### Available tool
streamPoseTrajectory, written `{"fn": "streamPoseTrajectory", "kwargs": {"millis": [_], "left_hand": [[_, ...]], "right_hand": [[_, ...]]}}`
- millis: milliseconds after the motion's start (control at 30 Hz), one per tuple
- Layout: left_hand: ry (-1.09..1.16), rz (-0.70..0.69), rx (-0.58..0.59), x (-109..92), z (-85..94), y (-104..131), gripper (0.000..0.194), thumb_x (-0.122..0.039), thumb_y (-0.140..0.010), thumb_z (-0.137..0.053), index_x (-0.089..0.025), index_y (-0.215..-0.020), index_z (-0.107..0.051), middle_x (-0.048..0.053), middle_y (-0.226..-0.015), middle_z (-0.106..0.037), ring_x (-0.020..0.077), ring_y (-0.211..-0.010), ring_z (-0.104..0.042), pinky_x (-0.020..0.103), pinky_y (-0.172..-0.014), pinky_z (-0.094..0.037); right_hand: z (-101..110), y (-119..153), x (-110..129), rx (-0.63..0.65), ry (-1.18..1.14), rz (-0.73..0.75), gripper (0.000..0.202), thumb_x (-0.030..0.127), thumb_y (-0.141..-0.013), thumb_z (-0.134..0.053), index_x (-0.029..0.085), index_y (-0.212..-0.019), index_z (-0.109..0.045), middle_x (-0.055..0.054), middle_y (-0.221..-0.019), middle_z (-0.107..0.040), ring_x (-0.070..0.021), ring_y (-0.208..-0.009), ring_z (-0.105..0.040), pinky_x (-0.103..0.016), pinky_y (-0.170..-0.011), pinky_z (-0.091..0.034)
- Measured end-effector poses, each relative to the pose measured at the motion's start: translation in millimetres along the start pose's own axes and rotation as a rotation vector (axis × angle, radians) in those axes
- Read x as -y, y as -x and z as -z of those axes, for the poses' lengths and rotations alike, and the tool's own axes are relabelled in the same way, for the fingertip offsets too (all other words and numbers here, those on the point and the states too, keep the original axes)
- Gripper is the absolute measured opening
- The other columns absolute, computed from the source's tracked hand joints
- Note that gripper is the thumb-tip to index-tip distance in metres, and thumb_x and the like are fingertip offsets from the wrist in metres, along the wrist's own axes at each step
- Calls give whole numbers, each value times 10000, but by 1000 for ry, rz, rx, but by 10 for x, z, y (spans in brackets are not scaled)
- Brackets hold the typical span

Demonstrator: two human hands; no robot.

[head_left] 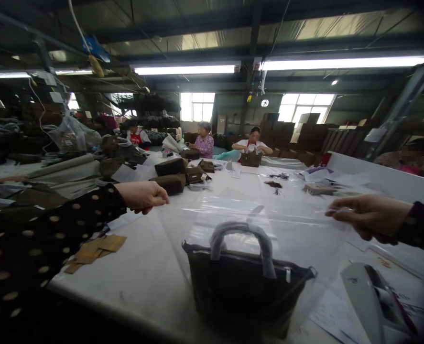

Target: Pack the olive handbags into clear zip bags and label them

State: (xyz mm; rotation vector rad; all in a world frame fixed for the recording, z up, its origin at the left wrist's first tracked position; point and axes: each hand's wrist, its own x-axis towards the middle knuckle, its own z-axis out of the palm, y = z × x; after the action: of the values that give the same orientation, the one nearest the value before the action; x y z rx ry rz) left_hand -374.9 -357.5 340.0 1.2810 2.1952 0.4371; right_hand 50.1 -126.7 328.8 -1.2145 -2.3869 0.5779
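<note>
A dark handbag (247, 286) with wrapped, upright handles stands at the near edge of the white table, inside or behind a clear plastic bag (298, 224). My left hand (143, 197) pinches the upper left corner of the plastic. On the right, my right hand (371, 216) grips the opposite upper corner between thumb and fingers. The plastic is stretched wide between both hands, above the handles. Its lower part is hard to make out against the dark bag.
Brown cards (93, 251) lie at the left on the white table (133, 282). A grey-white tape dispenser (375, 301) and papers are at the right. Dark pouches (170, 184) and stacked bags lie farther back. Several people work beyond, one with a brown bag (251, 159).
</note>
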Motion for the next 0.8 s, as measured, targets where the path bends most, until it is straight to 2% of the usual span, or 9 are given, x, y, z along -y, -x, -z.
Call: {"fn": "streamPoseTrajectory", "kwargs": {"millis": [67,133,200,300,400,467,633,700,800], "left_hand": [[21,-23,10,-22,-71,36,359,-386,-677,-614,-199,-979,-661,-13,-375,-513,107,-282,-404,169,-286,-268],[69,-84,1,-64,-142,81,379,-411,-701,-591,-206,-1014,-652,-17,-375,-507,106,-290,-405,170,-296,-284],[105,-125,-17,-111,-200,119,404,-440,-714,-576,-199,-1030,-651,-17,-368,-485,111,-296,-413,176,-299,-295],[126,-144,-39,-153,-250,134,448,-473,-726,-562,-202,-1076,-632,-20,-382,-467,124,-315,-441,183,-298,-309],[119,-140,-50,-138,-262,104,480,-478,-761,-522,-202,-1148,-587,-20,-392,-486,117,-312,-430,185,-308,-316],[105,-142,-69,-113,-260,74,477,-464,-786,-492,-190,-1168,-571,-14,-391,-503,109,-309,-417,182,-316,-310],[59,-140,-103,-99,-247,38,472,-439,-801,-473,-186,-1193,-545,-11,-426,-543,109,-333,-428,182,-329,-318],[59,-141,-102,-118,-233,55,468,-427,-812,-463,-194,-1213,-525,-25,-434,-538,103,-342,-421,176,-339,-313],[39,-107,-79,-148,-190,81,437,-410,-812,-477,-198,-1189,-539,-46,-431,-507,94,-368,-416,163,-357,-300]], "right_hand": [[62,-10,-7,53,200,33,369,539,-790,-374,224,-803,-567,41,-347,-426,-76,-247,-301,-211,-324,-207],[32,13,76,-132,378,257,340,528,-764,-470,218,-857,-572,-16,-516,-552,-137,-395,-475,-276,-414,-357],[-147,71,237,-279,427,606,255,439,-761,-553,209,-867,-586,-67,-738,-610,-184,-625,-567,-328,-584,-446],[-627,141,489,-146,340,927,123,273,-817,-524,194,-858,-609,-75,-838,-611,-182,-772,-562,-317,-704,-455],[-1060,84,611,82,397,789,412,329,-672,-680,155,-1036,-600,-109,-930,-627,-241,-849,-576,-362,-761,-461],[-1200,-11,632,265,428,655,380,317,-594,-709,155,-932,-647,-92,-866,-645,-244,-797,-596,-335,-712,-465],[-1160,-200,630,811,264,478,203,391,-591,-663,194,-631,-644,22,-576,-593,-138,-552,-568,-223,-511,-395],[-1079,-240,566,847,265,466,266,455,-582,-666,201,-662,-656,20,-609,-610,-149,-581,-578,-234,-536,-403],[-874,-334,340,683,435,430,432,481,-507,-712,242,-864,-668,1,-742,-652,-200,-670,-599,-279,-575,-411]]}}
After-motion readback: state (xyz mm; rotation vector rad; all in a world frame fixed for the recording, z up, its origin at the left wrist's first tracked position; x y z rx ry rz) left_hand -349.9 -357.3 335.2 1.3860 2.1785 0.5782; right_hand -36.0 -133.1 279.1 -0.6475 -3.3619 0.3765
